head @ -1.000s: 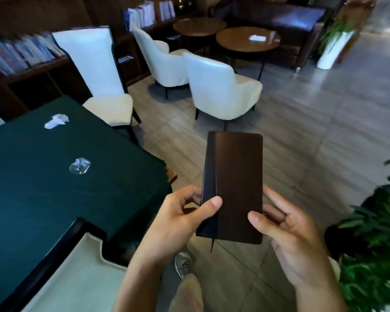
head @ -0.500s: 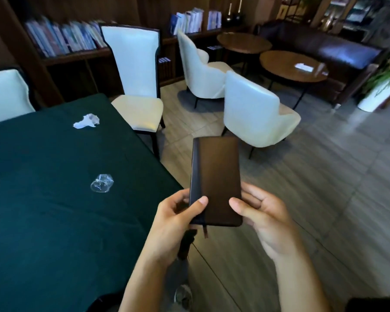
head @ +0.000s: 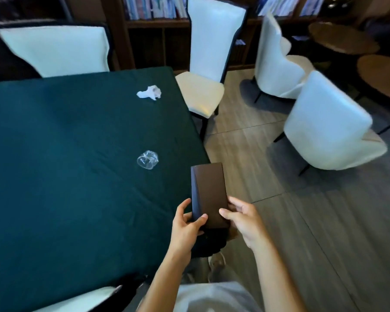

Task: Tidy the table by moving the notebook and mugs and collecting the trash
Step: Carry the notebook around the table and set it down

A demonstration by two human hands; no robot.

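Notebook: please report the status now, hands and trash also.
Left hand and right hand both grip notebook, closed, at table edge. Crumpled tissue, crushed plastic cup uncollected. No obstruction seen.

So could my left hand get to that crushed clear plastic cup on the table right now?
Probably not yet. The left hand is gripping the notebook together with the right hand. The cup lies on open green tablecloth with nothing around it, so freeing that hand should be enough.

Bare forearms; pale grey shirt point(head: 214, 297)
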